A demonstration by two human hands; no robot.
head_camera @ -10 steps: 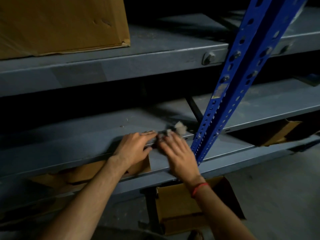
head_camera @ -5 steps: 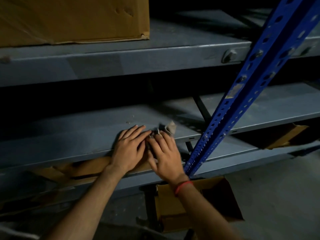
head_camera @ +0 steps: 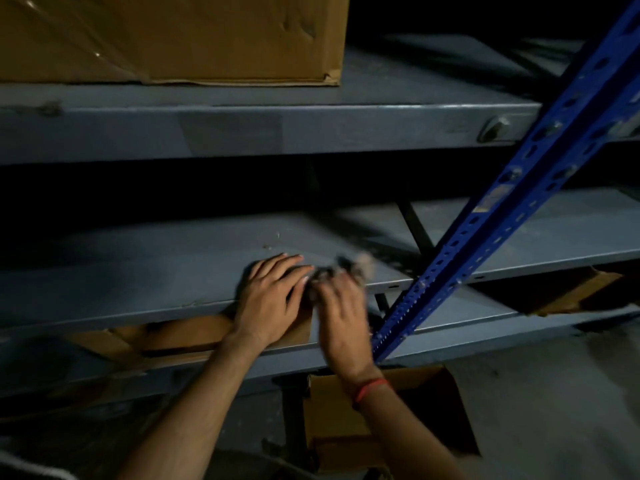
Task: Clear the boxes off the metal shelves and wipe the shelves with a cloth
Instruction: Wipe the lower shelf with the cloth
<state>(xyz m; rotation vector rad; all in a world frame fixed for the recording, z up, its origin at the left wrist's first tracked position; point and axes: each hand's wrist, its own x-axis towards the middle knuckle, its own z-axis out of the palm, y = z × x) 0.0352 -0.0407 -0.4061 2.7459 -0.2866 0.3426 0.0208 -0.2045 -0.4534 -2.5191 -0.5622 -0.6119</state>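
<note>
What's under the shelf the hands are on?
Flattened brown cardboard lies on the lower shelf, partly behind the left hand. Its depth is hidden by the middle shelf.

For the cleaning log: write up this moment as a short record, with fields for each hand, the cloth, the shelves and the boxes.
left hand: flat on middle shelf, fingers straight, fingertips by the cloth
right hand: at the cloth, blurred; grip unclear
cloth: grey wad on middle shelf, left of blue post
upper shelf: one cardboard box on it
below middle shelf: brown cardboard; open box lower down
</note>
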